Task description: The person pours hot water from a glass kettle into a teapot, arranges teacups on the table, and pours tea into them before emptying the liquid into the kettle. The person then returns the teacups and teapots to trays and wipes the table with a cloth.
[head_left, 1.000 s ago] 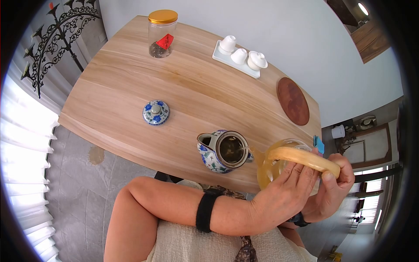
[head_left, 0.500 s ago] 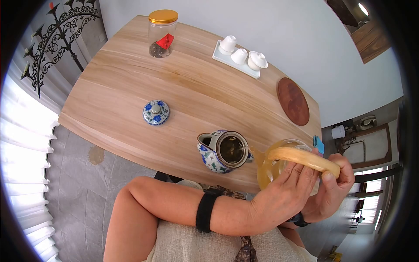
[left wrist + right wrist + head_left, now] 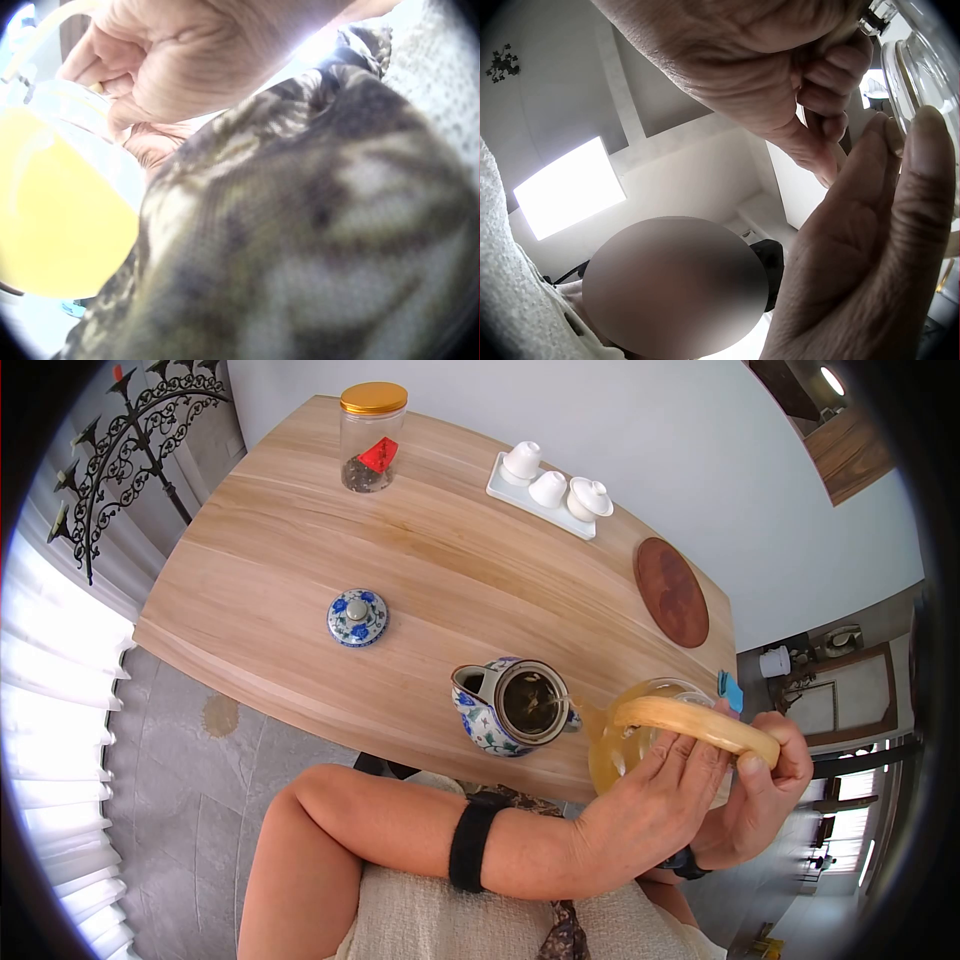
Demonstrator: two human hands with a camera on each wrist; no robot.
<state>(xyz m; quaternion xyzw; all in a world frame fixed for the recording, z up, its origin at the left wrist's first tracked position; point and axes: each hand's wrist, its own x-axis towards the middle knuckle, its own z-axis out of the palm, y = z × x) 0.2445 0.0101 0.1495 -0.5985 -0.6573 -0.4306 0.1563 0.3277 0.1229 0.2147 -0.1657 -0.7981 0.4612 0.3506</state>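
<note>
A glass teapot [image 3: 606,760] of yellow liquid is tilted to the left, a thin stream running from its spout into the porcelain teapot [image 3: 482,730]. That painted teapot stands uncovered on the table, dark liquid showing inside its mouth. My right hand [image 3: 765,800] grips the rear end of the light wooden handle [image 3: 690,718]. With fingers extended, my left hand [image 3: 645,790] lies over the top of the glass teapot, beneath the handle. The left wrist view has its yellow liquid [image 3: 60,210] slanting. The porcelain teapot's blue-and-white lid [image 3: 357,618] rests apart on the table.
At the back of the wooden table [image 3: 420,560] stand a gold-capped jar [image 3: 372,450] and a white tray [image 3: 500,491] bearing white cups and a lidded bowl. A brown oval board [image 3: 672,592] lies at the right. Patterned cloth [image 3: 300,225] fills much of the left wrist view.
Liquid keeps running into the porcelain teapot, and its surface pattern shifts. Both hands and the tilted glass teapot hold nearly the same position.
</note>
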